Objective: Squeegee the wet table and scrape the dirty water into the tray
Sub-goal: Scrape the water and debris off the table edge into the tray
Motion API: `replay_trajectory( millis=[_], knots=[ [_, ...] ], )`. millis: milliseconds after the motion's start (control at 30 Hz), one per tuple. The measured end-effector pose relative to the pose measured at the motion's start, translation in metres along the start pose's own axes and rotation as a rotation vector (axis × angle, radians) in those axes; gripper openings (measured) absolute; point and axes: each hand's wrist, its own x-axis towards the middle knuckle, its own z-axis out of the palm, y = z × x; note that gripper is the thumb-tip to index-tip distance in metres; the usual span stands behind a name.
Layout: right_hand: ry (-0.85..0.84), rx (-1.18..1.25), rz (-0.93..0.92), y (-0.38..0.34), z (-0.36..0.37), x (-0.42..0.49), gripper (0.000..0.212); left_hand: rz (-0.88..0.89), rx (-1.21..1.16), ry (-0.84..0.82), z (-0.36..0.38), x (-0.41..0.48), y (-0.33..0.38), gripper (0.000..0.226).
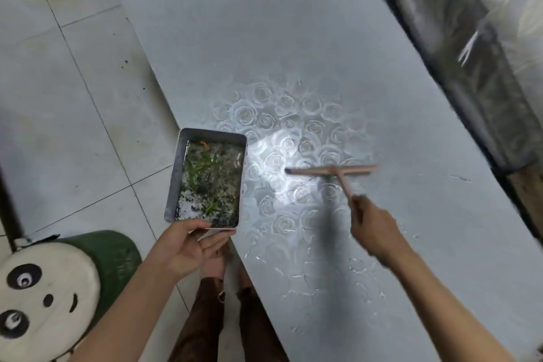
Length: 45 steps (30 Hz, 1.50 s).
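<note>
Squeegee [332, 170], gripped in right hand [373, 229], is held blade left-right over bench [293, 38], right of tray [173, 182] gripped by left hand [191, 247].

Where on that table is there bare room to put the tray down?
The far half of the table, beyond the squeegee, is bare. So is the droplet-dotted near end, left of the right hand. It is crowded mid-table, where that hand holds the squeegee beside the tray in the left hand.
</note>
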Motion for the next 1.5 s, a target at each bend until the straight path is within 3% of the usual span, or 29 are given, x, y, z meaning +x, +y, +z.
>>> replay_trajectory(
  millis=[100, 233, 367, 500, 667, 733, 900, 1100, 1267, 1400, 1500],
  knots=[
    [-0.113, -0.109, -0.032, 0.011, -0.011, -0.024, 0.027, 0.018, -0.002, -0.014, 0.015, -0.002, -0.005, 0.03],
    [0.067, -0.13, -0.076, 0.026, -0.068, 0.017, 0.03, 0.026, 0.03, -0.011, 0.036, -0.006, -0.015, 0.043],
    [0.101, 0.01, 0.067, 0.042, -0.101, 0.07, 0.032, 0.035, 0.1, 0.004, 0.05, -0.006, -0.028, 0.048],
    [0.092, 0.072, 0.145, 0.049, -0.042, 0.048, 0.03, 0.028, 0.127, 0.01, 0.06, -0.007, -0.037, 0.049],
    [-0.002, 0.139, 0.067, 0.05, 0.023, -0.03, 0.027, -0.007, 0.161, 0.008, 0.075, -0.008, -0.049, 0.042],
    [0.015, 0.122, 0.031, 0.061, 0.009, -0.037, 0.027, -0.004, 0.191, 0.006, 0.084, -0.011, -0.053, 0.043],
    [0.248, 0.088, 0.041, 0.113, -0.066, 0.006, 0.024, 0.004, 0.214, -0.026, 0.105, -0.012, -0.06, 0.035],
    [0.306, 0.506, 0.282, 0.178, -0.135, 0.109, 0.031, -0.032, 0.234, -0.075, 0.122, 0.001, -0.067, 0.04],
    [0.33, 0.704, 0.364, 0.183, -0.094, 0.123, 0.035, -0.048, 0.261, -0.084, 0.133, 0.013, -0.074, 0.036],
    [0.304, 0.683, 0.341, 0.167, -0.042, 0.057, 0.033, -0.071, 0.263, -0.063, 0.14, 0.018, -0.078, 0.03],
    [0.158, 0.624, 0.308, 0.14, -0.015, -0.009, 0.02, -0.083, 0.272, -0.054, 0.146, 0.018, -0.083, 0.029]
  ],
)
